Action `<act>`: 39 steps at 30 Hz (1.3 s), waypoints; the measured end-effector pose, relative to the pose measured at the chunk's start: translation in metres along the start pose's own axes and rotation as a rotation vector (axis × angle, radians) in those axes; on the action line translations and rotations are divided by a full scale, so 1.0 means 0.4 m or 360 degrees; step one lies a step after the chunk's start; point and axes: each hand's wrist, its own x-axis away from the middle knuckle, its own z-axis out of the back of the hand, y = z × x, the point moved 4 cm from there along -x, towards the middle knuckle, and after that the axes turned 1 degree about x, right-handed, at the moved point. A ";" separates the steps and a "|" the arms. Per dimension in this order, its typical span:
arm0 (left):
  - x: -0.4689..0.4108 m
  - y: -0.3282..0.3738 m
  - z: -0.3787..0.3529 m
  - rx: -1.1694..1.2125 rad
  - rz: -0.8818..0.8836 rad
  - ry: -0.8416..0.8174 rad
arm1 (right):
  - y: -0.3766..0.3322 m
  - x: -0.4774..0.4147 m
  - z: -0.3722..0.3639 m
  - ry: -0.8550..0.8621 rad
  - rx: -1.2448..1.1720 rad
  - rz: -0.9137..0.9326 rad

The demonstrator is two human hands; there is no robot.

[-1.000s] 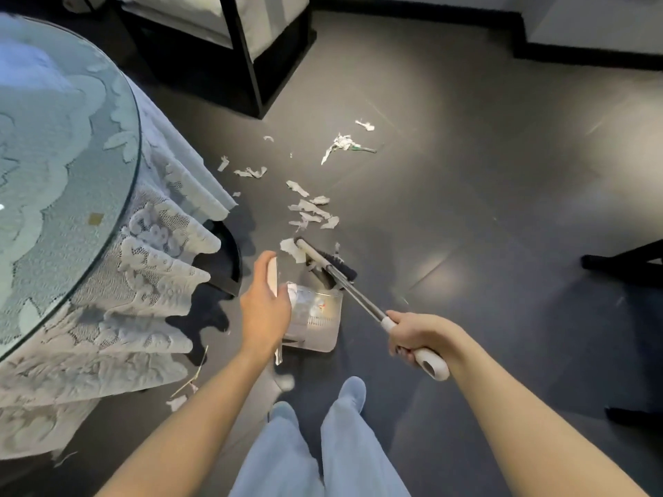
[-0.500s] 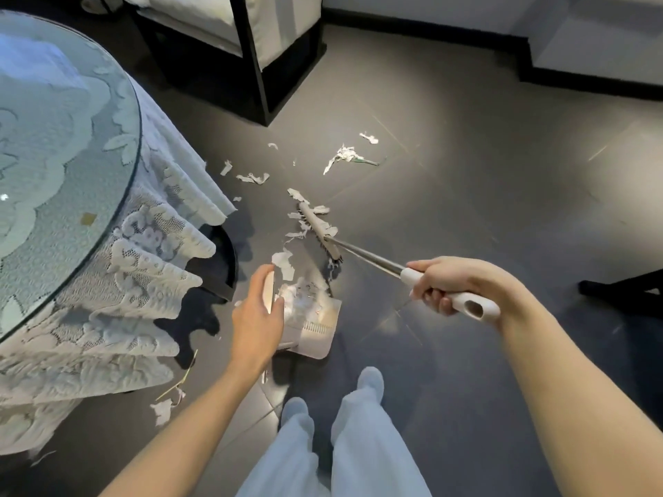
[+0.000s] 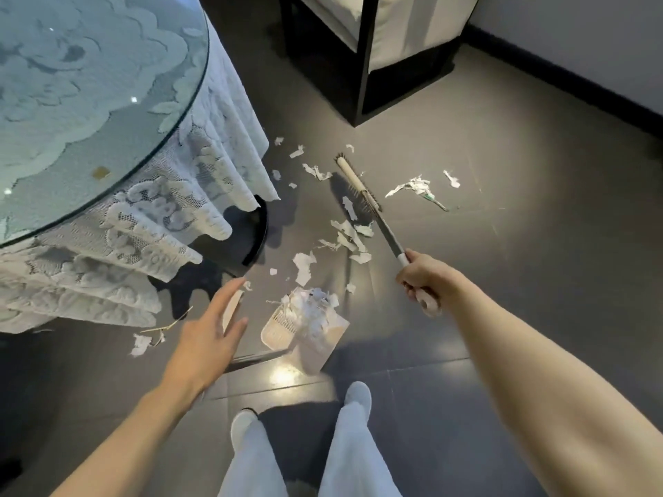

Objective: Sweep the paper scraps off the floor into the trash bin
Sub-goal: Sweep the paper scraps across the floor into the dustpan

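**Broom Stretched Over Scattered Paper**

A dark tiled floor (image 3: 520, 281) filled most of the frame. A round glass-topped table (image 3: 89, 84) draped in a lace cloth (image 3: 143, 217) took the upper left. Dark-framed furniture (image 3: 362, 66) stood at top centre.

A pale dustpan (image 3: 315, 353) sat low in the middle, just above the person's feet, with torn paper heaped inside it. The broom (image 3: 358, 184) angled up from the right of centre, its brush head lying on the floor. The right hand (image 3: 419, 281) was clenched around the broom's handle. The left hand (image 3: 211, 331) had straight fingers laid along the dustpan's upright handle (image 3: 231, 306).

Paper scraps (image 3: 348, 234) lay strewn across the centre, between the dustpan and the brush head, with more to the right and near the cloth's hem.
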 end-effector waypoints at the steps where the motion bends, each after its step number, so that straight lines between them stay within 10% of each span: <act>1: 0.009 0.003 -0.011 0.0021 0.0003 0.0001 | 0.010 -0.025 -0.003 -0.0027 0.0119 -0.0023; 15: 0.004 0.060 -0.067 0.0045 -0.0081 0.0311 | 0.148 0.062 -0.052 -0.0335 0.0590 -0.0093; 26: 0.025 0.058 -0.070 0.0135 -0.0069 0.0279 | 0.256 0.445 -0.178 -0.0679 0.0144 -0.0324; 39: 0.190 -0.126 0.008 0.0267 0.0025 0.0414 | 0.170 0.524 -0.181 -0.0461 0.0136 -0.0224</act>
